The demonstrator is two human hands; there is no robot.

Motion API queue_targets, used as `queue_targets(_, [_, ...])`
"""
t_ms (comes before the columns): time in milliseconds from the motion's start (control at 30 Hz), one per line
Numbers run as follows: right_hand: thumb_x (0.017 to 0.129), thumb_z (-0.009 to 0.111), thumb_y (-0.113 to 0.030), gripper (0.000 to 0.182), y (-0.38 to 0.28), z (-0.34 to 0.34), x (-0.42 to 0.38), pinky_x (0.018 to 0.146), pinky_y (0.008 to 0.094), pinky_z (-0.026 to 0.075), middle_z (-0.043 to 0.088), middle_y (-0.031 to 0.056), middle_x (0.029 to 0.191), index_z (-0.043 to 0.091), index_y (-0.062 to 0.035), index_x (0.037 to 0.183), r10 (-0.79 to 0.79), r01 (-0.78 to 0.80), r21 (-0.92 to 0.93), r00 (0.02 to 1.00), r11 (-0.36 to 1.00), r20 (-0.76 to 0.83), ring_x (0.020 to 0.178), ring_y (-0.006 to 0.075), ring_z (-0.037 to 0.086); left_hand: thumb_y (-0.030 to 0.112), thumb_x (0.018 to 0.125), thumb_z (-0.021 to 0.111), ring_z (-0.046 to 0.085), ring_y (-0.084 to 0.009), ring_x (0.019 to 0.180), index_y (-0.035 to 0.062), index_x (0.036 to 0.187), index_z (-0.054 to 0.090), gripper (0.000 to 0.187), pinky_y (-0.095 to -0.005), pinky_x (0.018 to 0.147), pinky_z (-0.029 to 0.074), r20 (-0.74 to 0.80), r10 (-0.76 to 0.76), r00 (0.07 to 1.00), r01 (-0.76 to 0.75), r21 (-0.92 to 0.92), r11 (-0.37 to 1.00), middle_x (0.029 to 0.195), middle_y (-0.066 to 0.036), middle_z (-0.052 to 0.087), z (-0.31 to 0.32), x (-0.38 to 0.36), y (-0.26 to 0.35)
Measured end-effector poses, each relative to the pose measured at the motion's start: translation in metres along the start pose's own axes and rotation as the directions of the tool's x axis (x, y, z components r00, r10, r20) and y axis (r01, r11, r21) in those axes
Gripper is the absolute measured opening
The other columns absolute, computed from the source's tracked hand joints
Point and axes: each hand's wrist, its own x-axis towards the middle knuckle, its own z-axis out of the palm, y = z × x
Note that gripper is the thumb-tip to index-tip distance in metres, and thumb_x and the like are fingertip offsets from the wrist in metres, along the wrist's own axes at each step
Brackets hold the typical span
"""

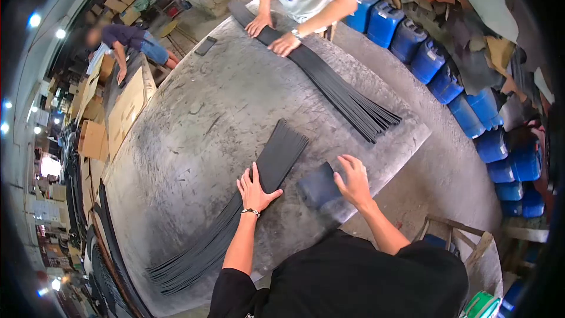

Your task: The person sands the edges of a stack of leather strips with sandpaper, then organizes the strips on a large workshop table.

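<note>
A bundle of long dark strips [273,162] lies on the grey table, packed flat at its upper end and fanned loosely at the lower left. My left hand [255,191] rests on the bundle's middle with fingers spread. My right hand [353,181] is held over the table to the right, its fingers apart and nothing in them. Just left of it is a dark blue, flat, blurred piece [319,186] near the table's front edge; whether it touches my right hand I cannot tell.
Across the table [200,123], a co-worker's hands [272,35] press on another strip bundle [335,82]. A phone-like dark object [205,46] lies near the far edge. Blue containers [385,23] line the right side. Another person [132,41] stands at the left. A wooden stool [459,229] is at lower right.
</note>
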Motion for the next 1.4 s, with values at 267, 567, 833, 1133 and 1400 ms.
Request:
queue_targets(267, [0.097, 0.065, 0.003, 0.031, 0.027, -0.007, -0.023, 0.090, 0.0481, 0.059, 0.075, 0.0171, 0.105, 0.073, -0.0018, 0.126, -0.027, 0.034, 0.203, 0.999, 0.979, -0.038, 0.102, 0.0388, 0.074, 0.048, 0.095, 0.085, 0.045, -0.0475, 0.153, 0.0054, 0.173, 0.039, 0.100, -0.0584, 0.129, 0.033, -0.371, -0.055, 0.927, -0.012, -0.175, 0.984, 0.167, -0.029, 0.047, -0.018, -0.064, -0.040])
queue_targets(567, [0.105, 0.067, -0.008, 0.015, -0.030, 0.013, 0.056, 0.074, 0.0530, 0.059, 0.076, 0.0196, 0.088, 0.074, -0.0041, 0.117, -0.291, 0.257, 0.299, 0.953, 0.919, 0.077, 0.083, 0.0429, 0.075, 0.010, 0.105, 0.075, 0.074, -0.0199, 0.092, -0.0044, 0.126, 0.075, 0.025, -0.0346, 0.082, 0.060, -0.507, -0.610, 0.609, 0.236, -0.618, 0.750, 0.104, -0.012, 0.078, 0.042, -0.302, -0.114])
queue_targets(833, [0.107, 0.069, -0.028, 0.031, -0.084, 0.036, 0.010, 0.071, 0.0594, 0.057, 0.072, 0.0258, 0.077, 0.074, -0.0008, 0.093, -0.326, 0.264, 0.250, 0.911, 0.932, 0.252, 0.076, 0.0498, 0.072, 0.004, 0.108, 0.068, 0.072, -0.0158, 0.078, 0.0003, 0.118, 0.076, 0.014, -0.0320, 0.068, 0.059, 0.262, -0.694, 0.671, 0.467, -0.876, 0.120, 0.095, -0.009, 0.077, 0.126, -0.459, -0.092])
queue_targets(1133, [0.098, 0.067, -0.020, 0.045, -0.028, 0.013, -0.125, 0.100, 0.0570, 0.059, 0.078, 0.0269, 0.122, 0.072, -0.0037, 0.139, -0.284, 0.311, 0.078, 0.700, 0.947, 0.655, 0.115, 0.0464, 0.074, 0.032, 0.113, 0.063, 0.076, -0.0284, 0.110, 0.0039, 0.136, 0.073, 0.038, -0.0410, 0.094, 0.063, 0.733, -0.651, 0.196, 0.606, -0.613, -0.508, 0.132, -0.017, 0.076, 0.332, -0.640, -0.041])
queue_targets(1400, [0.094, 0.064, -0.009, 0.037, 0.140, -0.096, -0.193, 0.084, 0.0488, 0.063, 0.082, 0.0235, 0.101, 0.077, -0.0001, 0.127, 0.023, 0.089, -0.168, 0.822, 0.982, 0.569, 0.094, 0.0393, 0.081, 0.032, 0.111, 0.068, 0.066, -0.0273, 0.131, 0.0048, 0.147, 0.067, 0.045, -0.0404, 0.110, 0.053, 0.717, -0.551, 0.427, 0.845, -0.534, -0.041, 0.150, -0.016, 0.067, 0.402, -0.620, 0.030])
